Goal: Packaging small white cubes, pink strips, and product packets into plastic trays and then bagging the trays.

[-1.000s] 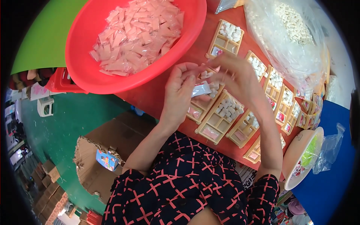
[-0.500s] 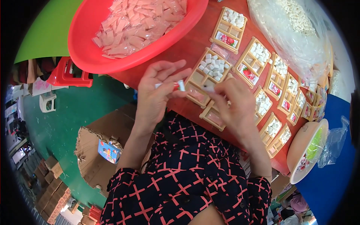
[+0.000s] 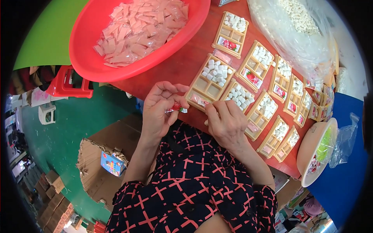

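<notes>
Head view: left hand (image 3: 160,110) pinches a small red-and-white sachet (image 3: 176,108) between thumb and curled fingers, its long axis running roughly left to right, its free end pointing toward the right hand (image 3: 226,123). That hand, fingers bent and holding nothing visible, touches the near corner of a tan compartment tray (image 3: 206,88) at the red table's (image 3: 182,66) edge. Similar trays with white pieces run in rows rightward; a red basin (image 3: 93,68) holds pale pink sachets
</notes>
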`<state>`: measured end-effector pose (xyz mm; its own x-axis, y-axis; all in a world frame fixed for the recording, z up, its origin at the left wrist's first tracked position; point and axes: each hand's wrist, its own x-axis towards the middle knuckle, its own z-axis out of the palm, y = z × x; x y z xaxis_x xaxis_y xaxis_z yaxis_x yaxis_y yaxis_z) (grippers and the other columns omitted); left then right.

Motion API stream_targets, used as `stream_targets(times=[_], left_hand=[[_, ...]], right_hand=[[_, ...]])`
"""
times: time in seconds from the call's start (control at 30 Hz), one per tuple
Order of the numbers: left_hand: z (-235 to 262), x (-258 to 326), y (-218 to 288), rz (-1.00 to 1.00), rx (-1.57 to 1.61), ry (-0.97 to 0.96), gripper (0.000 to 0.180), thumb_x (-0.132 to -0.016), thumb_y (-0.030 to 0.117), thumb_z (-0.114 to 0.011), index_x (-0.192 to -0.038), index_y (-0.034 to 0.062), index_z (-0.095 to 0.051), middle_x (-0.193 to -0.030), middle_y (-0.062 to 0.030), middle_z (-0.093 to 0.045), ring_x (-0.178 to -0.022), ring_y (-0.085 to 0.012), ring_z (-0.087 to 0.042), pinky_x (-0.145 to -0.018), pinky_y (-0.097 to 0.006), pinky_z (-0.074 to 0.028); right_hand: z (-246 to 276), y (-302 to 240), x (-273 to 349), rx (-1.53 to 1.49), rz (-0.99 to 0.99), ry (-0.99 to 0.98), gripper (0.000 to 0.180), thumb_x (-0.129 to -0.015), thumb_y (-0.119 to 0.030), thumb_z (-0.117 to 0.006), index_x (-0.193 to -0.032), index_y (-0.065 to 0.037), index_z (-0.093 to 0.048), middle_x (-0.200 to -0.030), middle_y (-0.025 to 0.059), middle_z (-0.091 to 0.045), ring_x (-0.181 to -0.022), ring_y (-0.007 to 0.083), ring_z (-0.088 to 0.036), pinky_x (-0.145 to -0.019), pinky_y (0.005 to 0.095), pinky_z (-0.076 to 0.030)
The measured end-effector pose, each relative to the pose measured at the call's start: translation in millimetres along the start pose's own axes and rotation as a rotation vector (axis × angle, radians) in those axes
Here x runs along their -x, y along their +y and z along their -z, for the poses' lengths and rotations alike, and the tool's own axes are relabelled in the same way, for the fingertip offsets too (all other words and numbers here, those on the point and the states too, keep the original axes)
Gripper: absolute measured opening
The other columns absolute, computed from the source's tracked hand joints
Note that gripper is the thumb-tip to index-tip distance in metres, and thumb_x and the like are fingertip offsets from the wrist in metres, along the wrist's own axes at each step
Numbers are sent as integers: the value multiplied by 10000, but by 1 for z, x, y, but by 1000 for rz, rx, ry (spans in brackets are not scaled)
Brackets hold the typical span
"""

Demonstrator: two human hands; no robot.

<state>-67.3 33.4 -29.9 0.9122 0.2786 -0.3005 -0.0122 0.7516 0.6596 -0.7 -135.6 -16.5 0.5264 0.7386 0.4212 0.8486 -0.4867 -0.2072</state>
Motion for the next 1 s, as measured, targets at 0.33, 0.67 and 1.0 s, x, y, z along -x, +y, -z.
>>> stream_targets(times=[0.33, 0.67, 1.0], left_hand=[[1, -14, -3, -6, -210, 58, 186, -829, -57, -403, -977, 33, -469, -1011, -170, -559, -693, -146, -593, -322, -134, -298], [-52, -101, -4, -651, -1092, -148, 129, -805, -28, -507, -910, -10, -579, -880, -113, -575, -689, -203, -574, -635, -290, -460], [-68, -175, -21, -663, -1766, -236, 170, -740, 102, -615, -904, 120, -657, -796, -107, -528, -730, -311, -579, -622, -406, -465]], right_hand=[[1, 12, -15, -122, -45, -83, 149, -655, -68, -614, -794, -39, -567, -771, 67, -523, -674, 199, -530, -518, 289, -432], [-27, 101, -67, 221, -233, -163, 104, -757, -181, -613, -807, -90, -608, -776, 47, -562, -718, 225, -583, -555, 351, -461], [-27, 96, -76, 240, -210, -278, 35, -707, -46, -531, -739, -33, -536, -717, 107, -571, -703, 242, -604, -565, 364, -486]])
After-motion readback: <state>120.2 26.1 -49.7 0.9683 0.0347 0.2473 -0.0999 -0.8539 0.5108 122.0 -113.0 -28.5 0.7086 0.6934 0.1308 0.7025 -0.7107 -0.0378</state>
